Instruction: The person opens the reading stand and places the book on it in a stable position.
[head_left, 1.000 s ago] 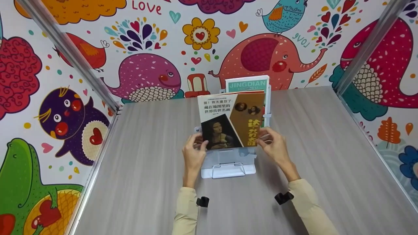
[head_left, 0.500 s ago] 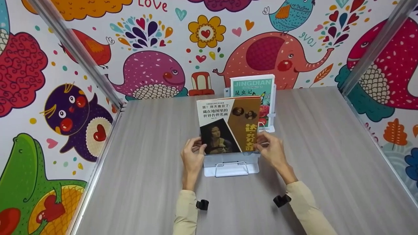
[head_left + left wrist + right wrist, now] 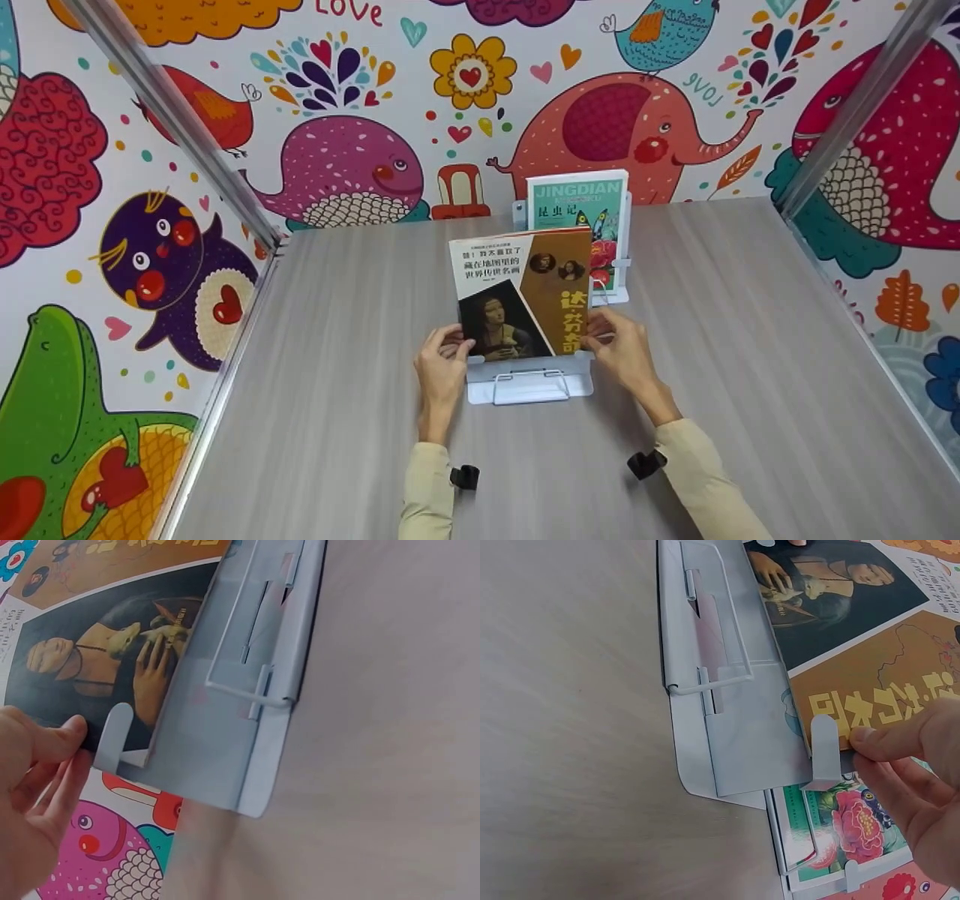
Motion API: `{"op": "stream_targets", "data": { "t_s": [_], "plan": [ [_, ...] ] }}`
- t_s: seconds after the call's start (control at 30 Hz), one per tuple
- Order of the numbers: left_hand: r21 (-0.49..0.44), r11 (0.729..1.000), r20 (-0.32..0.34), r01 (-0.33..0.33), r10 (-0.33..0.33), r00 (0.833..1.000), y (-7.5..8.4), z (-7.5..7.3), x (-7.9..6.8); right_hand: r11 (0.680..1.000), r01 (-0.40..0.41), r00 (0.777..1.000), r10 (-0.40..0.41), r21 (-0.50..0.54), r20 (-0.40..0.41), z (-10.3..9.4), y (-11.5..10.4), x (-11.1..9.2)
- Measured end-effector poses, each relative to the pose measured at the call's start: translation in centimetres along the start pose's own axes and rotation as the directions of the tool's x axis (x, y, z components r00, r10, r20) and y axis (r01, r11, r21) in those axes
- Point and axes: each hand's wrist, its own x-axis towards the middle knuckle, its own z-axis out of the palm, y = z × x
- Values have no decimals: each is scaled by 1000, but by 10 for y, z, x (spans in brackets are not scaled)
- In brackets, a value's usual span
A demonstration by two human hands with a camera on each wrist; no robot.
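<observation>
A book (image 3: 517, 300) with a brown, white and black cover and a painted portrait leans on a pale metal book stand (image 3: 529, 388). My left hand (image 3: 441, 367) pinches the book's lower left edge, thumb on the cover. On the opposite edge my right hand (image 3: 621, 352) pinches the book low down, thumb in front. In the left wrist view, a stand tab (image 3: 115, 736) lies over the cover's lower corner. Another tab (image 3: 826, 746) overlaps the other lower corner in the right wrist view. Below the book's bottom edge, the stand's wire frame (image 3: 744, 637) shows. The stand's back is mostly hidden.
Behind stands a second stand (image 3: 622, 285) with a green book (image 3: 576, 196), partly covered by the front book. The grey wooden table (image 3: 337, 337) meets patterned walls (image 3: 465, 75) at the back and sides.
The book has come down and toward me in both hands, its bottom edge now nearer the stand's wire. More of the green book behind shows. The camera view shifted slightly.
</observation>
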Motion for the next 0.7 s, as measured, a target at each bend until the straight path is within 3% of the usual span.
{"op": "stream_targets", "data": {
  "t_s": [0.7],
  "plan": [
    [-38,999,18,-2,3,1000,-8,1,-9,1000,-21,999,21,-1,31,1,6,-7]
  ]
}}
